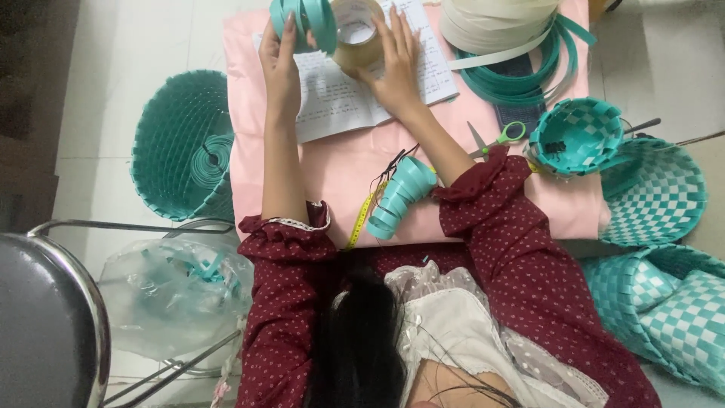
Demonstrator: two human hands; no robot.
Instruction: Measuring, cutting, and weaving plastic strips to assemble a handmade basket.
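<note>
At the top centre of the frame her left hand (281, 57) has its fingers clenched round a coil of teal strips (306, 21) while her right hand (394, 57) grips a roll of brown tape (355, 34) beside it, both above the open notebook (340, 98) on the pink-covered table (332, 174).

A white printed sheet (355, 98) lay open on pink cloth directly beneath both raised hands, its lines of dark text too small to tell; a crumpled clear plastic bag (177, 298) sat well below the left elbow
</note>
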